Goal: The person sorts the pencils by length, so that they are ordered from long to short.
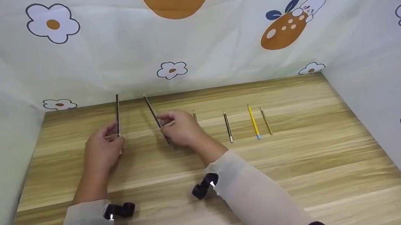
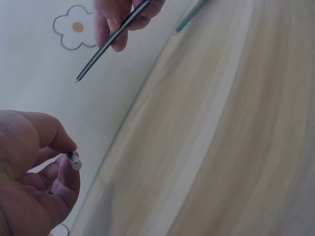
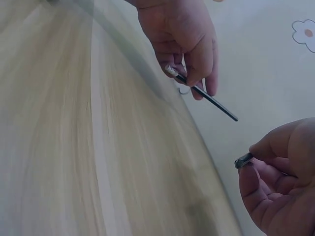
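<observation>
My left hand [image 1: 103, 148] pinches a dark pencil [image 1: 117, 112] between thumb and fingers, its tip pointing away from me. The left wrist view catches the pale eraser end [image 2: 75, 163] of that pencil facing the camera. To its right, my right hand [image 1: 180, 127] pinches a second dark pencil [image 1: 152, 110], which leans to the left at its far end. Both pencils are held apart from each other, over the far left part of the table. In the right wrist view the near end [image 3: 243, 160] of the right pencil pokes out between thumb and finger.
On the wooden table [image 1: 318, 174], right of my hands, lie a black pencil [image 1: 228, 126], a yellow pencil [image 1: 253, 121] and a thin tan pencil [image 1: 266, 121]. Another pencil [image 1: 194, 114] is partly hidden by my right hand. A patterned cloth [image 1: 112, 54] walls the far edge and both sides.
</observation>
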`<action>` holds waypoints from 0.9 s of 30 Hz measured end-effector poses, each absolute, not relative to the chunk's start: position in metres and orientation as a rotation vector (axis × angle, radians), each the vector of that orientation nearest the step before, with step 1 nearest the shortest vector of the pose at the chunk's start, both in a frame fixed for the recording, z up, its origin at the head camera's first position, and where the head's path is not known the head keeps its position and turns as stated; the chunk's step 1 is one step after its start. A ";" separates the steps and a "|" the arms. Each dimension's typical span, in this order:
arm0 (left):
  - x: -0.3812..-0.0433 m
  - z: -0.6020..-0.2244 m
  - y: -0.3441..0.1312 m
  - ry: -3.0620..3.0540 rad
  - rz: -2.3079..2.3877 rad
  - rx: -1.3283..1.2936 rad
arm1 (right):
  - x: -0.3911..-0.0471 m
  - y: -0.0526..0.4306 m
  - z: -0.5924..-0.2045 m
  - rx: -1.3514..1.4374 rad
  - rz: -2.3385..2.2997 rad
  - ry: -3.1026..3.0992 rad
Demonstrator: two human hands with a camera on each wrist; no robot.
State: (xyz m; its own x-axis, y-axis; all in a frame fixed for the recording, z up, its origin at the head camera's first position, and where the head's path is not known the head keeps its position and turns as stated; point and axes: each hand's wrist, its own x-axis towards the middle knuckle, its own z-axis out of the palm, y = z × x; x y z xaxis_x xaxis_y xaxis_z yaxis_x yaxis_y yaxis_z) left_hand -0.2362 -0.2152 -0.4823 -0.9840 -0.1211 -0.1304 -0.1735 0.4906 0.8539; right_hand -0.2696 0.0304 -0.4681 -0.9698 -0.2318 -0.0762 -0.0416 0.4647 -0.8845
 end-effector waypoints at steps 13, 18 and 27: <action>-0.233 -0.489 -0.261 2.702 1.429 -0.283 | -0.269 -0.027 -0.473 -0.198 -1.604 2.415; -0.232 -0.491 -0.264 2.686 1.398 -0.256 | -0.271 -0.035 -0.480 -0.169 -1.645 2.383; -0.235 -0.496 -0.259 2.719 1.272 -0.219 | -0.273 -0.042 -0.495 -0.156 -1.648 2.357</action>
State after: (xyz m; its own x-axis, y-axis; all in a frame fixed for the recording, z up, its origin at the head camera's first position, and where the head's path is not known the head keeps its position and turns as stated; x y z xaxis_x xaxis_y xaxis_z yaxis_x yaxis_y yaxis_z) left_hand -0.2348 -0.2588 -0.4957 -0.9807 -0.0753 -0.1804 -0.1867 0.6336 0.7508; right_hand -0.2726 -0.0417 -0.4950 -0.9601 -0.2355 -0.1507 0.0607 0.3506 -0.9345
